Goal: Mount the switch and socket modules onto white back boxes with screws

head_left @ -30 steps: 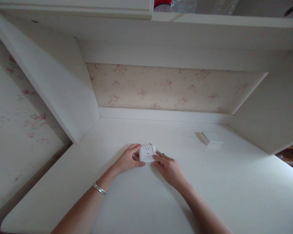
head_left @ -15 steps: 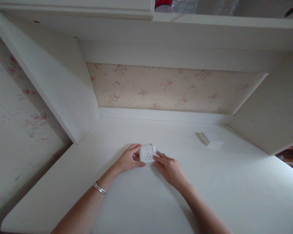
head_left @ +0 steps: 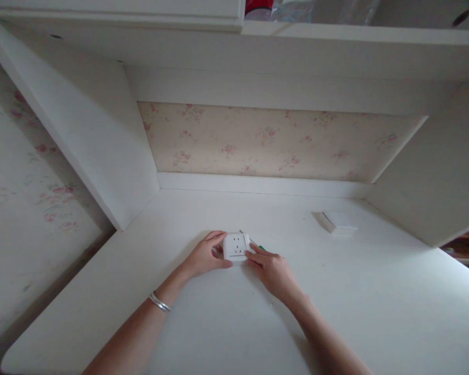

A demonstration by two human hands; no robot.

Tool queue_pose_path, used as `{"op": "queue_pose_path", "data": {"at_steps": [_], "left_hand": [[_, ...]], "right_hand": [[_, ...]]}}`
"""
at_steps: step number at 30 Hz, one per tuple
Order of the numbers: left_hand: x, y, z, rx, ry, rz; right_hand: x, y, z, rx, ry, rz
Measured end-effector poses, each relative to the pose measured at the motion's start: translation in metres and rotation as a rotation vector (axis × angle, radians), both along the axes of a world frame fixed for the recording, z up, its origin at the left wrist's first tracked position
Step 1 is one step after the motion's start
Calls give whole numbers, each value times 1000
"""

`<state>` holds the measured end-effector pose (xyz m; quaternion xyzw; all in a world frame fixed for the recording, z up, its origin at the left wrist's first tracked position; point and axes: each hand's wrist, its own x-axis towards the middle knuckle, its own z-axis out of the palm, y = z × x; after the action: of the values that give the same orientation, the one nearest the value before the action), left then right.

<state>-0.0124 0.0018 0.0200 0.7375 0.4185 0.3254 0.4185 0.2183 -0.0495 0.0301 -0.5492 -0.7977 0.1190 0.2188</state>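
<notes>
A white socket unit (head_left: 233, 250) is gripped between the thumb and fingers of the left hand (head_left: 201, 256), while its right side is held by the fingertips of the right hand (head_left: 274, 272). The hands are kept apart by the unit, which is placed on the tabletop (head_left: 203, 333), well in from the left and back edges. A silver bracelet (head_left: 160, 302) is worn on the left wrist. Beside the right fingers, a slim tool with a green part (head_left: 261, 248) is partly hidden. Toward the back right corner of the tabletop, a white box-like piece (head_left: 339, 223) is set down. The back edge is bordered by a white strip (head_left: 258, 184), above which floral wallpaper (head_left: 229, 136) is seen. Overhead, a red item (head_left: 259, 6) and clear plastic (head_left: 293, 9) are held in an open compartment.
</notes>
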Motion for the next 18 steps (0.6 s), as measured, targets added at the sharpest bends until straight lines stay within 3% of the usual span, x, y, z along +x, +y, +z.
{"op": "queue_pose_path", "data": {"at_steps": [8, 18], "left_hand": [[1, -3, 5, -9, 6, -10], [0, -3, 0, 16, 38, 27]], "right_hand": [[-1, 0, -1, 15, 6, -14], [-1, 0, -3, 27, -6, -15]]}}
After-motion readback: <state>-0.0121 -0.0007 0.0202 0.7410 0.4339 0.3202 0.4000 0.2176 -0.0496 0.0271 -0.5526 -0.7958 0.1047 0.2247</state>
